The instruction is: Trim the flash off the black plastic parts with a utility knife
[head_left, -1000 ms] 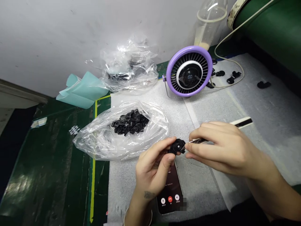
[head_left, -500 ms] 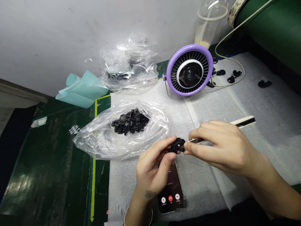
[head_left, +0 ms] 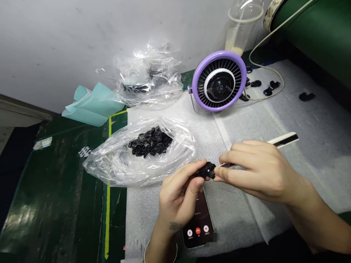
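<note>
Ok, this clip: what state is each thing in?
Left hand: gripping the black plastic part.
Right hand: pinching the slim tool.
Black plastic part: held, tool tip against it.
Slim tool: held, tip forward.
Phone: face up, call screen lit.
Desk fan: upright, display lit.
Clear plastic bag: lying flat, black parts inside.

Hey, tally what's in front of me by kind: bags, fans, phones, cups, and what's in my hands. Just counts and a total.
Clear plastic bags: 2
Purple-rimmed desk fan: 1
Smartphone: 1
Clear plastic cup: 1
Black part in left hand: 1
Slim white-and-black tool in right hand: 1
Total: 7
</note>
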`<state>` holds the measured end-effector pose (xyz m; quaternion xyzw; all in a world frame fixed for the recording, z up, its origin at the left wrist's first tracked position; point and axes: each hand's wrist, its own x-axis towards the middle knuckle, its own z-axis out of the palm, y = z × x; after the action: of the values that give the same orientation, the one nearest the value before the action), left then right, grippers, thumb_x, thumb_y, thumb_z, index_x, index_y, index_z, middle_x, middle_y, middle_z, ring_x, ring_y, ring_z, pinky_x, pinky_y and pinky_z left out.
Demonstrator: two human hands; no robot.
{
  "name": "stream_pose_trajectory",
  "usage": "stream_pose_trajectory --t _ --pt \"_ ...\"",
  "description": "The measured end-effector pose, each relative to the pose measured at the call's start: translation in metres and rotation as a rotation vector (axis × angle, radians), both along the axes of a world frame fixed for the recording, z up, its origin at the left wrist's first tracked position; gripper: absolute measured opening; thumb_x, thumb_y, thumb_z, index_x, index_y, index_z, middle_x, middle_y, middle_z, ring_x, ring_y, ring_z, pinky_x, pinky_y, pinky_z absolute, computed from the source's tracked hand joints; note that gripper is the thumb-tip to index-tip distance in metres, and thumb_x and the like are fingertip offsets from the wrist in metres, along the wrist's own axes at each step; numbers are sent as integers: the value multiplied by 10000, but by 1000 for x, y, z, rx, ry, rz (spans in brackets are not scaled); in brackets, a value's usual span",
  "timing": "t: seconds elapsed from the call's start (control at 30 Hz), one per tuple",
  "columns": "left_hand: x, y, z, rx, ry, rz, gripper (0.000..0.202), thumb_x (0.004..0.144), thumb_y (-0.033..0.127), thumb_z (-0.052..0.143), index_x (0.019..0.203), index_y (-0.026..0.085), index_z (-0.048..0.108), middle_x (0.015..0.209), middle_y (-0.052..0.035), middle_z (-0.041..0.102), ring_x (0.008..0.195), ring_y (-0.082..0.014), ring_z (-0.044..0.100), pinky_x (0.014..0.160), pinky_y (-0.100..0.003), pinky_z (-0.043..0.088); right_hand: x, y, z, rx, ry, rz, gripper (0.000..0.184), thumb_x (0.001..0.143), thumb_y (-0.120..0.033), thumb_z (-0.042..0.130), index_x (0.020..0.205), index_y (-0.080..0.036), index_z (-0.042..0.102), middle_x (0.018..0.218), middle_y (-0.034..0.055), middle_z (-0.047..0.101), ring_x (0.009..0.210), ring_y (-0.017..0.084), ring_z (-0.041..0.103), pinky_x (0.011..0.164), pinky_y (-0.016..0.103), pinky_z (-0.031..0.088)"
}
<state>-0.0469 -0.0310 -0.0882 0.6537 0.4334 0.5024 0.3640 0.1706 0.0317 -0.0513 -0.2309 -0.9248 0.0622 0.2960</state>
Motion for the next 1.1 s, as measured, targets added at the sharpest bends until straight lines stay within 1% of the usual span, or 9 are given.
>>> stream_pose_trajectory --t 0.17,0.27,0.5,0.63,0.73,0.9,0.93,1.0,1.1 --pt "1 3 3 39 8 -22 356 1021 144 621 1352 249 703 933 -22 784 802 -136 748 743 -224 618 2 1 0 0 6 17 269 1006 -112 609 767 -153 725 781 75 732 628 165 443 566 338 326" --pt "2 3 3 39 9 -28 340 1026 149 613 1340 238 708 910 -25 774 772 -134 739 706 -220 609 2 0 0 -8 6 25 282 1003 -106 612 739 -155 701 768 67 726 620 158 426 564 340 317" --pt "1 5 4 68 32 -50 314 1036 166 603 1327 215 712 905 -35 775 771 -134 738 709 -216 605 1 0 1 -10 3 34 281 983 -93 630 713 -156 679 748 61 713 616 155 413 553 341 314" --pt "0 5 5 108 25 -58 310 1035 176 613 1326 203 715 938 -49 788 789 -143 749 727 -223 619 2 1 1 -69 24 56 280 1016 -126 605 752 -159 694 748 55 695 624 148 451 569 330 328" --pt "-1 3 5 139 25 -46 336 1025 154 622 1345 212 709 975 -57 797 801 -155 756 708 -233 625 3 2 0 -125 76 75 282 1048 -200 603 783 -168 695 738 31 664 635 136 485 578 305 343" --pt "-2 2 4 154 7 -34 422 1010 105 623 1402 254 673 1062 -62 803 865 -172 773 761 -270 648 5 2 1 -282 258 101 191 989 -308 734 880 -168 663 818 9 661 698 111 571 632 260 443" --pt "-2 2 4 164 -7 -35 398 1018 109 609 1381 252 688 1040 -62 802 859 -172 771 755 -275 650 5 2 1 -321 301 108 173 968 -294 763 921 -161 663 846 15 671 733 113 605 662 256 478" --pt "-3 1 4 170 -18 -33 328 1027 145 605 1321 227 725 985 -69 794 835 -178 762 730 -284 649 5 2 2 -377 376 107 135 940 -186 783 986 -135 666 888 34 693 811 123 661 730 248 534" --pt "-2 -1 3 98 -41 -22 366 983 160 680 1345 208 699 993 -74 774 803 -173 760 700 -272 653 4 0 4 -450 442 98 162 928 1 670 1051 -103 671 936 55 720 884 127 694 783 241 573"
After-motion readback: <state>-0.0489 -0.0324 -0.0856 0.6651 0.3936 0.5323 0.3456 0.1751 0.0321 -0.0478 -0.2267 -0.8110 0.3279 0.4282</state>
